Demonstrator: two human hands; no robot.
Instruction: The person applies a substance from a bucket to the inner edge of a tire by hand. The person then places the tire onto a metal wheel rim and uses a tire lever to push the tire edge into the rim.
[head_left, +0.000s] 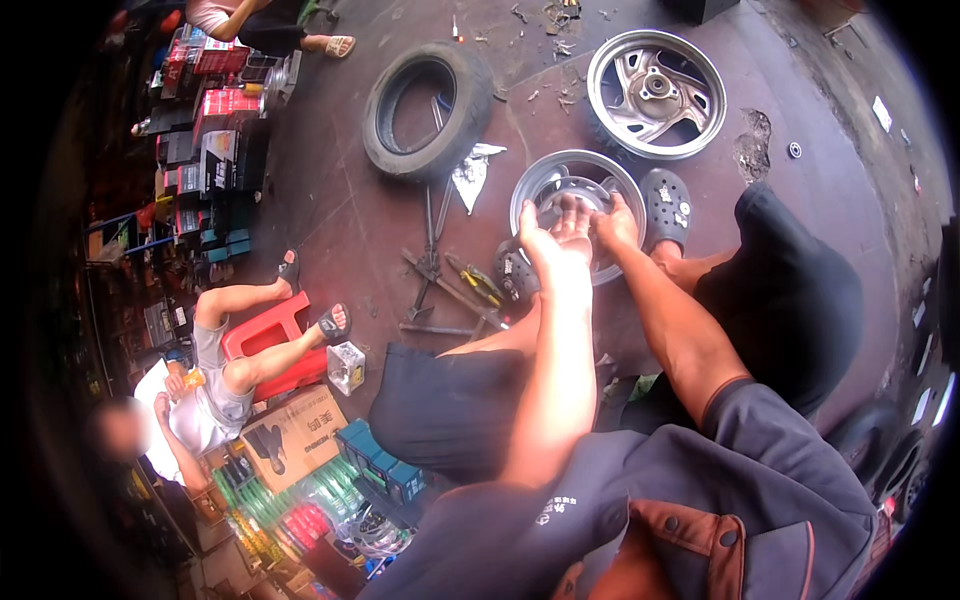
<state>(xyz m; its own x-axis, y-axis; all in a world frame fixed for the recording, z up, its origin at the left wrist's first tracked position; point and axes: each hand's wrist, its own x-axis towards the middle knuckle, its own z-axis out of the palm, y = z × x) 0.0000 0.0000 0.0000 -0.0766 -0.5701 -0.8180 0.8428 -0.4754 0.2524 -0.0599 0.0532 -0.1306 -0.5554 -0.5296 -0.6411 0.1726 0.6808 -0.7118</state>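
Note:
A silver wheel rim [533, 190] lies between my feet, with both of my hands over it. My left hand [560, 238] is turned palm up above its middle, the fingers stretched out and nothing seen in the palm. Close beside those fingers, my right hand [618, 224] is closed, its fingers bent and pressed together near the rim's right inner side. What it grips, if anything, is hidden. The hands and forearms cover much of the rim's centre.
Another silver wheel [657, 86] lies beyond, with a black tyre [470, 110] to the left. A white rag [473, 178], a metal stand [428, 262] and yellow-handled pliers [478, 284] lie nearby. A bearing [795, 150] is at right. A person sits near a red stool [268, 338].

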